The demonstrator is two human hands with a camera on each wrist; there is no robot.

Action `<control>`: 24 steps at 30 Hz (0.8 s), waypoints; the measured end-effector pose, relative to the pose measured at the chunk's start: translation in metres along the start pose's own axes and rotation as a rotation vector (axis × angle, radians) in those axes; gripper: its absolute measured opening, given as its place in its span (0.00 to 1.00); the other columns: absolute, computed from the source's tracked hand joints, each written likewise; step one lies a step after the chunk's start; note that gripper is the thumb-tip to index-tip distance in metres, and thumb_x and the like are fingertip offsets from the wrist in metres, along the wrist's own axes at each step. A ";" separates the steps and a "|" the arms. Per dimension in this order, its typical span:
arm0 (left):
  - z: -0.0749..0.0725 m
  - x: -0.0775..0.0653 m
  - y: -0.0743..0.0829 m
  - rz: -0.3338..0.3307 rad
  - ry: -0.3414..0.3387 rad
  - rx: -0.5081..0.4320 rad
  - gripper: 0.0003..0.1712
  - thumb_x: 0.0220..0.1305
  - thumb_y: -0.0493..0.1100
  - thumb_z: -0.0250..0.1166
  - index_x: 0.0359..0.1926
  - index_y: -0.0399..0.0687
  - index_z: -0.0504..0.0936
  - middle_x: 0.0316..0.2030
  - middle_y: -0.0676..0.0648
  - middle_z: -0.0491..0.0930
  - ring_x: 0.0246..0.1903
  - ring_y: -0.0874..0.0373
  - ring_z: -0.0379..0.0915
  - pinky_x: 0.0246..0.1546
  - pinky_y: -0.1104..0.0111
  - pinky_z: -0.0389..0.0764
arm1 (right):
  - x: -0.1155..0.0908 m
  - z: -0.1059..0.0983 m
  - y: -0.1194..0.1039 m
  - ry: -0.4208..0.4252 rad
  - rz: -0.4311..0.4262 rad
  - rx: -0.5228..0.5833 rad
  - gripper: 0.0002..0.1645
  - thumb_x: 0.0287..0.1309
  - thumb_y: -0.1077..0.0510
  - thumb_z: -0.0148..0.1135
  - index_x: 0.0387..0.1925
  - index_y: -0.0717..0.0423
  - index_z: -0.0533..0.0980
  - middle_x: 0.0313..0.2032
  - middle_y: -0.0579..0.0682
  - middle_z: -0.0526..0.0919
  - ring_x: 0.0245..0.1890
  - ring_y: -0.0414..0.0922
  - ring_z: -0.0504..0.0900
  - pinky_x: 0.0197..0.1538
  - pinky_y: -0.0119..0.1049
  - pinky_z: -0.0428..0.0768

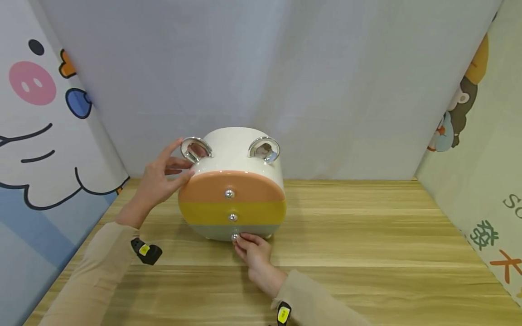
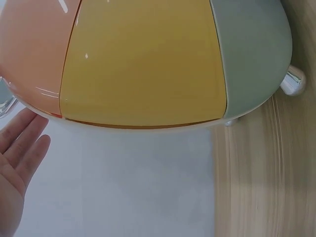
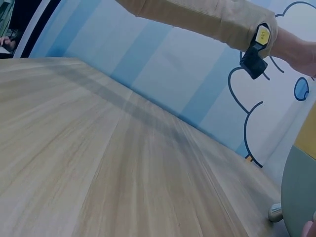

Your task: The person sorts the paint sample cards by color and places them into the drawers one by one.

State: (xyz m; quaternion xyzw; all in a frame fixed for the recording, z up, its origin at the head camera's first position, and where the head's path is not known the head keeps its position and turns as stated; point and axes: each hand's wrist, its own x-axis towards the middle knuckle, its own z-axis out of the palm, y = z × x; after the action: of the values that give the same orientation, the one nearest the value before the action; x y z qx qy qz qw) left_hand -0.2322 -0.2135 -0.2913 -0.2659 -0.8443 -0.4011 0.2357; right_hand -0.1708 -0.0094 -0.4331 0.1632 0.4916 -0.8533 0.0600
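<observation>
A small white drawer box point(image 1: 232, 147) with silver ear-shaped rings point(image 1: 195, 150) on top stands on the table. Its front has an orange drawer point(image 1: 254, 188), a yellow drawer point(image 1: 261, 213) and a grey-green drawer point(image 1: 212, 231), each with a round silver knob. My left hand point(image 1: 159, 179) rests against the box's upper left side below the ring, fingers extended; the left wrist view shows the same fingers point(image 2: 29, 140) by the orange edge. Thumb and fingers of my right hand point(image 1: 258, 259) pinch the lowest knob point(image 1: 234, 237). In the right wrist view only a fingertip point(image 3: 308, 229) shows.
The wood-grain table point(image 1: 359, 244) extends around the box, with a pale curtain point(image 1: 326, 90) behind it. Printed panels stand at left point(image 1: 57, 172) and right point(image 1: 469, 181). The box stands on short silver feet point(image 2: 295, 81). Both wrists wear black straps.
</observation>
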 end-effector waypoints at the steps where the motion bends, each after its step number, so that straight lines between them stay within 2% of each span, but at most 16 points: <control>1: 0.001 0.000 -0.005 -0.004 0.000 0.001 0.42 0.53 0.29 0.64 0.67 0.44 0.56 0.36 0.35 0.81 0.36 0.83 0.68 0.40 0.54 0.78 | 0.000 0.000 0.000 0.004 0.000 0.005 0.09 0.51 0.74 0.57 0.37 0.74 0.72 0.26 0.51 0.79 0.29 0.42 0.80 0.45 0.38 0.80; 3: 0.001 0.000 -0.014 -0.010 -0.001 0.011 0.43 0.53 0.32 0.64 0.68 0.50 0.55 0.36 0.38 0.81 0.37 0.77 0.73 0.41 0.58 0.79 | -0.001 0.001 0.000 0.013 0.002 0.011 0.09 0.52 0.74 0.57 0.38 0.74 0.72 0.27 0.52 0.79 0.30 0.42 0.80 0.46 0.38 0.80; 7: 0.001 -0.001 -0.016 -0.015 0.000 0.023 0.42 0.55 0.34 0.64 0.68 0.51 0.55 0.37 0.39 0.81 0.37 0.72 0.75 0.41 0.60 0.79 | -0.002 0.002 0.000 0.023 0.005 0.016 0.11 0.52 0.74 0.57 0.39 0.75 0.71 0.28 0.53 0.79 0.30 0.42 0.80 0.45 0.38 0.80; 10: 0.003 -0.002 -0.017 -0.015 0.001 0.017 0.42 0.55 0.34 0.64 0.68 0.50 0.55 0.37 0.39 0.81 0.37 0.75 0.73 0.41 0.59 0.79 | -0.002 0.002 0.001 0.030 -0.002 0.023 0.12 0.51 0.75 0.57 0.40 0.77 0.71 0.28 0.52 0.79 0.31 0.42 0.80 0.45 0.37 0.80; 13: 0.004 -0.002 -0.017 -0.017 -0.003 0.007 0.42 0.55 0.33 0.63 0.69 0.50 0.54 0.36 0.39 0.81 0.37 0.74 0.74 0.41 0.57 0.79 | -0.002 0.001 0.002 0.041 -0.008 0.031 0.13 0.51 0.75 0.57 0.41 0.77 0.71 0.29 0.52 0.79 0.31 0.42 0.80 0.44 0.35 0.81; 20: 0.004 -0.001 -0.014 -0.031 -0.004 -0.005 0.43 0.54 0.31 0.64 0.69 0.48 0.54 0.37 0.37 0.81 0.38 0.51 0.78 0.41 0.56 0.79 | -0.002 0.001 0.002 0.037 -0.015 0.027 0.14 0.50 0.75 0.57 0.41 0.77 0.71 0.29 0.52 0.79 0.32 0.42 0.80 0.44 0.36 0.81; 24: 0.004 -0.002 -0.013 -0.017 -0.003 -0.006 0.44 0.53 0.30 0.64 0.68 0.46 0.54 0.37 0.36 0.81 0.38 0.45 0.77 0.41 0.54 0.78 | -0.002 -0.004 0.000 -0.021 -0.002 -0.029 0.15 0.52 0.72 0.57 0.42 0.77 0.70 0.29 0.50 0.80 0.32 0.41 0.80 0.47 0.40 0.80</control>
State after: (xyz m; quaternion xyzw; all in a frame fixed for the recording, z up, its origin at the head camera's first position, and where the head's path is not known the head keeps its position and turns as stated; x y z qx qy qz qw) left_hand -0.2401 -0.2177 -0.3020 -0.2601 -0.8456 -0.4052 0.2305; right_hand -0.1679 -0.0055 -0.4342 0.1527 0.5037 -0.8477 0.0665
